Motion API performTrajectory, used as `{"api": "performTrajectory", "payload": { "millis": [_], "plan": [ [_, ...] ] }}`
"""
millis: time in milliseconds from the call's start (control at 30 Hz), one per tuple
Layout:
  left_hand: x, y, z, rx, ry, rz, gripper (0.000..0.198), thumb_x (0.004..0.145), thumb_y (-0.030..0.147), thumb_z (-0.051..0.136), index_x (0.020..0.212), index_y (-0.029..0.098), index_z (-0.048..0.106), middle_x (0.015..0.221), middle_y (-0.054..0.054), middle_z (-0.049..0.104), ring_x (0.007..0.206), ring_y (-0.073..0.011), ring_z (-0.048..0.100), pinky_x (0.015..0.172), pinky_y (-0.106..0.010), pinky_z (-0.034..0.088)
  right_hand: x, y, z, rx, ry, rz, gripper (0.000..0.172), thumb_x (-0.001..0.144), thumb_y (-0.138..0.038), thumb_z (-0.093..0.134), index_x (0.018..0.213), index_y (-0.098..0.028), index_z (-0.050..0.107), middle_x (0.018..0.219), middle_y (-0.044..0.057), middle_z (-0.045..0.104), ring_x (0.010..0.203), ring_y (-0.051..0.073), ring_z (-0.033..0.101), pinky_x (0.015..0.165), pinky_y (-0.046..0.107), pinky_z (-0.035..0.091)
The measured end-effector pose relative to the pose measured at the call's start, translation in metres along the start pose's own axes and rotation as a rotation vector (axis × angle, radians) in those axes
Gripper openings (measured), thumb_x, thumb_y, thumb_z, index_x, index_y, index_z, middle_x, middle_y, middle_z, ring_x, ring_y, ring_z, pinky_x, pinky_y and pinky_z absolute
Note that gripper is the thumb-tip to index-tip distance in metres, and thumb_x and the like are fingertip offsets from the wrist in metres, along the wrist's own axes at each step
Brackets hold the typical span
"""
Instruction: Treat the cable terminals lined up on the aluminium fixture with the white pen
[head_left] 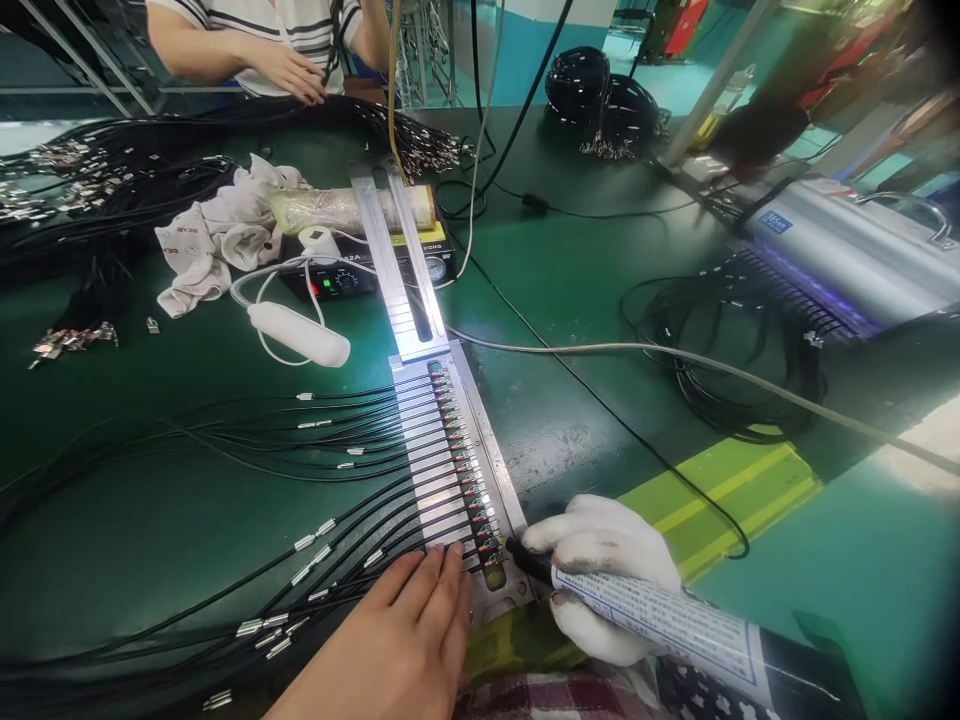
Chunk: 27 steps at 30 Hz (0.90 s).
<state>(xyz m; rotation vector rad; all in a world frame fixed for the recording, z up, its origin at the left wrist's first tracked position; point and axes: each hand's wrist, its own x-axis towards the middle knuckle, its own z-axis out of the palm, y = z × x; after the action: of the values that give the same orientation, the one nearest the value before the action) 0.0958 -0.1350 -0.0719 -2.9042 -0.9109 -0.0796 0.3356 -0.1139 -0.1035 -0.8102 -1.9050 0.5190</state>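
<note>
pressing down flat, the left grip (390,640) lies open-palmed across the black wires (225,440) at the near end of the metal jig (504,470). its fingertips touch the last few leads where they enter the slots. it closes on nothing, and it looks to be there to pin those leads so they sit square.

over to the right grip (600,570), in a white glove, wrapped tight round a printed tube (660,620). the tube is held low and slanted like a pen, likely for fine control of the black nozzle (529,560). the nozzle's tip sits at the nearest end of the row of terminals (461,460) running down the jig's middle channel.

the wires fan out leftward over the green desk (600,300), one to a slot, which seems to hold each end evenly spaced and in line.

beyond the jig a slotted metal rail (401,270) runs away over a small control box (352,282) with a green light. a white handle (300,335) on a cord lies near it, and a crumpled white cloth (217,235) sits to the left. at the far edge another person's hand (289,75) rests on a separate bundle, well apart.
</note>
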Motion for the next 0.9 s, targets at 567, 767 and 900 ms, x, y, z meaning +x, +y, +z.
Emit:
{"api": "performTrajectory", "payload": {
  "millis": [567,767,900],
  "plan": [
    [-0.0014,0.0005,0.0007,0.004,-0.046,-0.007,0.042,0.101,0.033,0.034,0.116,0.020,0.071,0.122,-0.006,0.070,0.108,-0.0206,0.063,0.098,-0.034,0.037,0.0046,0.0012,-0.0010,0.007,-0.023,0.021,0.016,0.074,-0.017,0.058,0.090,-0.021,0.054,0.089,0.008,0.076,0.060,0.016,0.067,0.054,0.031,0.046],
    [-0.0004,0.0001,-0.0001,-0.003,-0.042,-0.010,0.043,0.102,0.032,0.032,0.115,0.021,0.072,0.121,-0.006,0.071,0.108,-0.0201,0.063,0.098,-0.034,0.038,0.0030,0.0019,-0.0011,0.005,-0.019,0.027,0.016,0.075,-0.018,0.059,0.091,-0.021,0.054,0.090,0.008,0.076,0.058,0.016,0.066,0.055,0.031,0.047],
    [-0.0009,0.0003,-0.0001,-0.015,-0.017,0.001,0.047,0.102,0.027,0.028,0.115,0.019,0.072,0.120,-0.007,0.071,0.107,-0.0204,0.063,0.098,-0.035,0.038,0.0025,0.0011,-0.0015,-0.007,-0.017,0.025,0.017,0.076,-0.018,0.058,0.092,-0.022,0.054,0.091,0.008,0.076,0.064,0.018,0.069,0.057,0.031,0.048]
  ]
}}
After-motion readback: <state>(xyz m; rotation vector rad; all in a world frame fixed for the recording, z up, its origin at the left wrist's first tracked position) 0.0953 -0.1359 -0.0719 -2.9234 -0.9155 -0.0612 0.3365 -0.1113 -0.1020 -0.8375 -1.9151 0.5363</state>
